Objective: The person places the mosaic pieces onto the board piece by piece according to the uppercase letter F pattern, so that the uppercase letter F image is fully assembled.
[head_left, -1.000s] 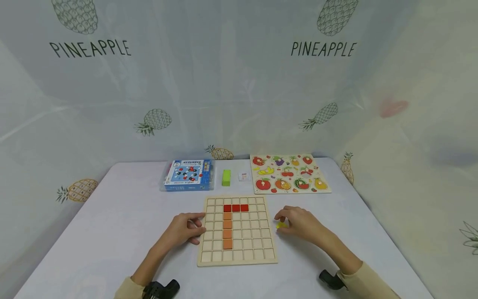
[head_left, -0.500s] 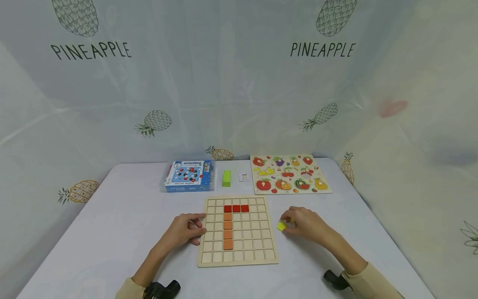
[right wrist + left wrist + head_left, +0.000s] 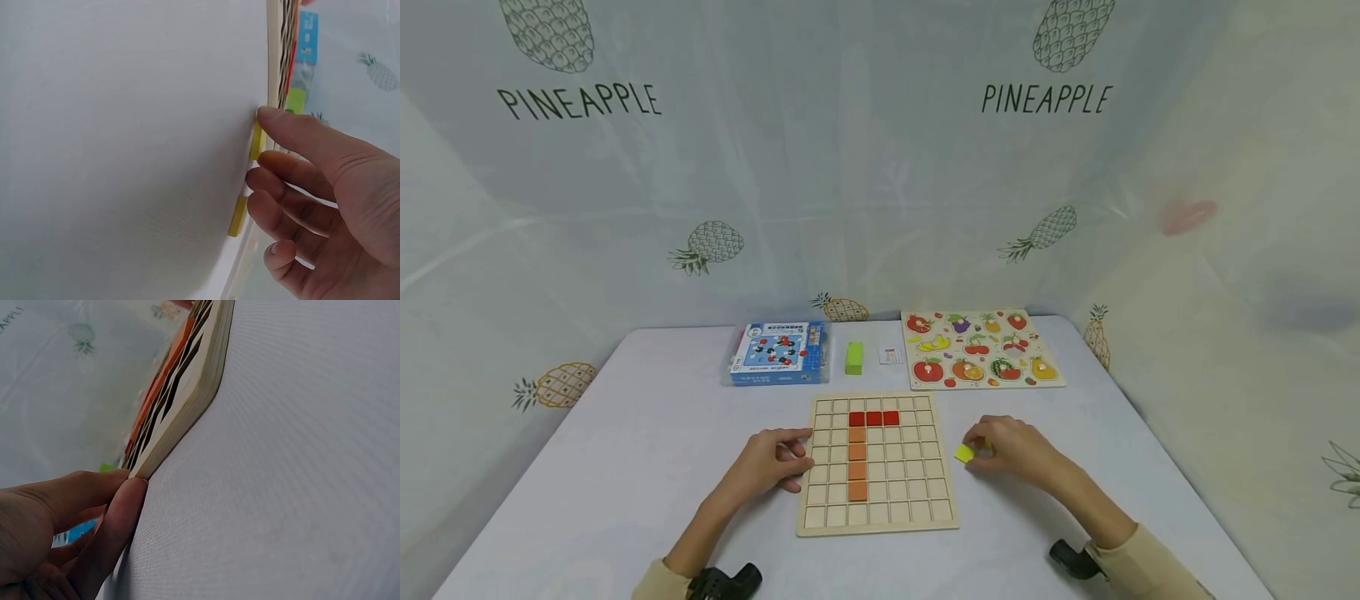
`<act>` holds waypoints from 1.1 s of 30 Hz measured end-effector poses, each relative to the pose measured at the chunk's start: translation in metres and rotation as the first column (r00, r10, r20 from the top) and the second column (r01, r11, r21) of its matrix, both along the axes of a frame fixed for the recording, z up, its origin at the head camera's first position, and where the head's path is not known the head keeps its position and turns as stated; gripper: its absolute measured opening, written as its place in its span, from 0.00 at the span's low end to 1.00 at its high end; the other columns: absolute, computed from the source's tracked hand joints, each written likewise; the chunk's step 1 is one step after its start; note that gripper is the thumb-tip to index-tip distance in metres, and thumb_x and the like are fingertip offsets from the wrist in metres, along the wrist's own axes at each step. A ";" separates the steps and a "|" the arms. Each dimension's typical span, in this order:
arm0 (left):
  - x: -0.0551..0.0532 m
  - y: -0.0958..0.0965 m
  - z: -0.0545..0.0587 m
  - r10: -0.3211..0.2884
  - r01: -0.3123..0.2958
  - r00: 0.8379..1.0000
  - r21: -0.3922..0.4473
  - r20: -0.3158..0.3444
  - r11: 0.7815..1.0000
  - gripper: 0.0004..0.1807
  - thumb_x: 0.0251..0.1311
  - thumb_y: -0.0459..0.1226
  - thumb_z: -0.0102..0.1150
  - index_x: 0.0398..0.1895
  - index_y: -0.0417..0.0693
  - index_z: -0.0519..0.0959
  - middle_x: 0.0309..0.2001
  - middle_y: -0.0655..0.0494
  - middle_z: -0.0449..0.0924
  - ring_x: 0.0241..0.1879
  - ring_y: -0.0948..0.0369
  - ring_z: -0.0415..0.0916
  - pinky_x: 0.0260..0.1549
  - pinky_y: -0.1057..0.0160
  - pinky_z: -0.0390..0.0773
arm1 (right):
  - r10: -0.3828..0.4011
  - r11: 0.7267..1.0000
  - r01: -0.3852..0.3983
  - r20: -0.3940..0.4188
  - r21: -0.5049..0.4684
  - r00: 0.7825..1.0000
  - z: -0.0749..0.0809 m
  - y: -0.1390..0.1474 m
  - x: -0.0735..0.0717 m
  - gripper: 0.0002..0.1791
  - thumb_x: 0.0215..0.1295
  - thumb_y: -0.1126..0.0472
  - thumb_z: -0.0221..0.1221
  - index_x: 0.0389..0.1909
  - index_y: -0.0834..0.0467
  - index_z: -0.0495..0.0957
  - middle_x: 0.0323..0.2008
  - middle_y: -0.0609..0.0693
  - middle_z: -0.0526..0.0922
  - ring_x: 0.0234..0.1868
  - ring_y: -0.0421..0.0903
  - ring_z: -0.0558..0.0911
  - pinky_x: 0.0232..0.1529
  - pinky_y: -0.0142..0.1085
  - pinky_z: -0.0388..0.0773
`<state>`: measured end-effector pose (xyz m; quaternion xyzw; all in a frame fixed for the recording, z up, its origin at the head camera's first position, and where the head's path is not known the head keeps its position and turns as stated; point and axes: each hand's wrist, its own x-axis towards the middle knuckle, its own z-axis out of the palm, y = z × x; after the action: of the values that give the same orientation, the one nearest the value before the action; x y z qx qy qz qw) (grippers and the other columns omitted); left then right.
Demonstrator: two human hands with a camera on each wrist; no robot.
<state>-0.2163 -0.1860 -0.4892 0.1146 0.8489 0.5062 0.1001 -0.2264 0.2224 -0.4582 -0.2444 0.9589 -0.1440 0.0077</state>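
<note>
A square wooden grid board [image 3: 902,467] lies flat, holding a row of red tiles [image 3: 874,418] and a column of orange tiles [image 3: 857,451]. At its left edge, my left hand [image 3: 766,461] touches the rim with thumb and forefinger, the other fingers bent beneath. Right of the board, my right hand [image 3: 1011,447] pinches a yellow square tile [image 3: 964,453] at the table surface. The right wrist view shows that tile [image 3: 257,140] between thumb and forefinger. A second yellow tile [image 3: 237,216] lies by the other fingertips, mostly hidden by the hand in the head view.
Behind the board stand a blue boxed set [image 3: 778,354], a green block [image 3: 853,358] and a small white card [image 3: 891,355]. A fruit peg puzzle [image 3: 985,350] lies at the back right. A pineapple-print curtain [image 3: 880,167] rises behind the table.
My right hand has shifted slightly right from the board's edge, uncovering more of the yellow tile; a second yellow one now shows behind the fingers. My left hand and the board stay put.
</note>
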 end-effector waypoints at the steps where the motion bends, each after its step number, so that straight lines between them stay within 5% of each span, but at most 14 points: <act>1: 0.000 0.000 0.000 -0.002 0.002 1.000 0.001 -0.001 1.000 0.27 0.58 0.33 0.67 0.62 0.35 0.74 0.35 0.48 0.78 0.20 0.59 0.82 0.20 0.63 0.86 | 0.003 1.000 -0.003 -0.003 0.002 1.000 0.000 0.000 0.000 0.16 0.50 0.52 0.74 0.39 0.53 0.86 0.31 0.40 0.81 0.30 0.35 0.73 0.28 0.24 0.73; 10: -0.002 -0.001 0.000 -0.005 0.005 1.000 0.008 -0.006 1.000 0.27 0.58 0.33 0.67 0.62 0.35 0.74 0.35 0.47 0.77 0.20 0.58 0.82 0.20 0.63 0.86 | 0.014 1.000 -0.014 -0.021 0.013 1.000 -0.002 -0.001 -0.002 0.12 0.52 0.58 0.72 0.38 0.54 0.86 0.31 0.40 0.81 0.30 0.35 0.75 0.31 0.25 0.78; 33: -0.001 0.000 -0.001 0.007 -0.007 1.000 -0.007 0.007 1.000 0.28 0.57 0.33 0.67 0.62 0.35 0.74 0.34 0.48 0.77 0.20 0.60 0.81 0.19 0.63 0.86 | 0.029 1.000 -0.029 -0.067 -0.002 0.997 0.007 -0.013 -0.010 0.11 0.52 0.59 0.71 0.37 0.52 0.84 0.33 0.41 0.82 0.30 0.35 0.73 0.27 0.23 0.72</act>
<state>-0.2176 -0.1856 -0.4899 0.1095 0.8507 0.5040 0.1016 -0.2360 0.2091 -0.4513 -0.2628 0.9548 -0.1368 -0.0226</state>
